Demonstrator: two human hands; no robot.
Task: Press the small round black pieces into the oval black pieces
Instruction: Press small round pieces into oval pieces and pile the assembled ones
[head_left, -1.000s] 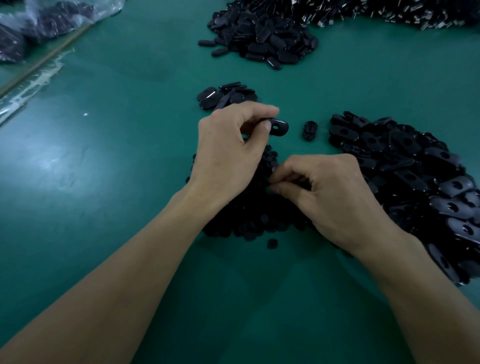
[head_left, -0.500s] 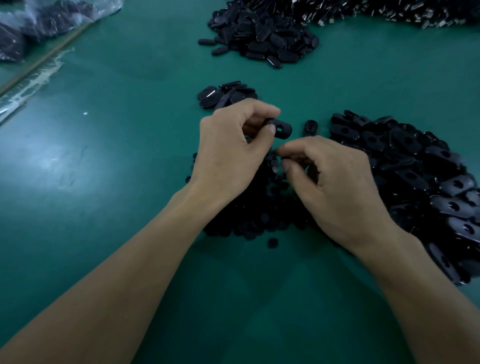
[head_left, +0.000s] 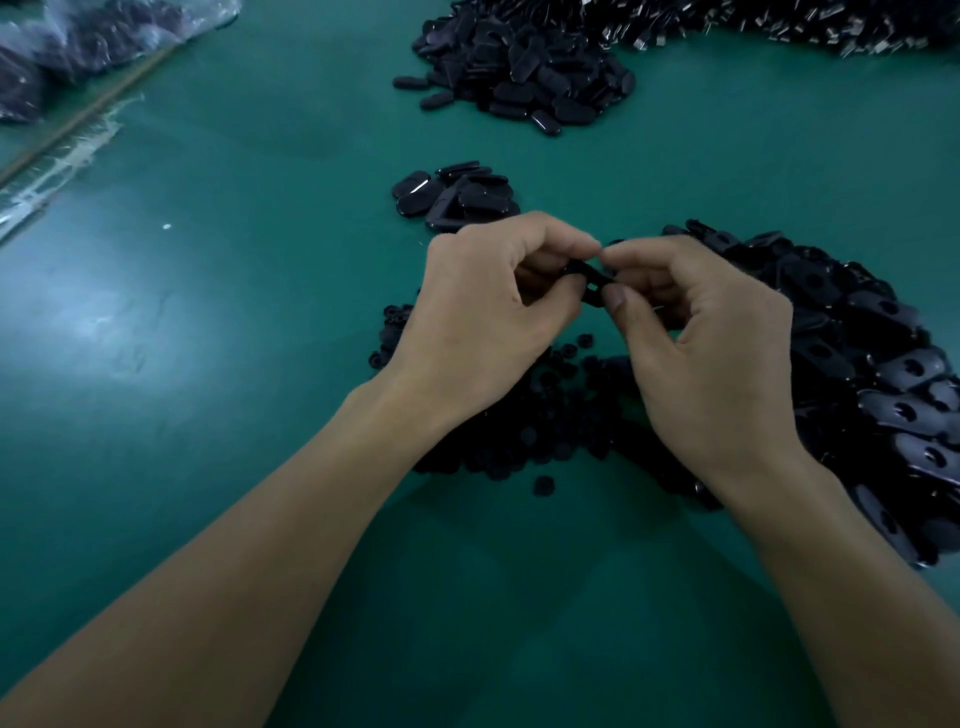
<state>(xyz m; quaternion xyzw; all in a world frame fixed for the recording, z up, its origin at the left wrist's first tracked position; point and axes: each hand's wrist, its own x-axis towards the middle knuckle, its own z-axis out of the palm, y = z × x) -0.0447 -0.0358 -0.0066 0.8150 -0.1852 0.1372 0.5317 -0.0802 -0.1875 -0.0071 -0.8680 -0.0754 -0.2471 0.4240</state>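
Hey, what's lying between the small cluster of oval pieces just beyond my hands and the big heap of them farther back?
Nothing: in the head view, only bare green table separates the small cluster from the far heap.

We see a green table (head_left: 208, 364). Clear plastic bags (head_left: 104, 36) lie at its far left corner, and shiny metal bits (head_left: 779, 26) far right.

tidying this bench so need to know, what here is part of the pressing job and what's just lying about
In use: oval black plastic piece pinched by left hand and right hand; heap of small round black pieces; heap of holed oval black pieces.
Lying about: clear plastic bags; far heap of glossy black ovals; shiny metal bits.
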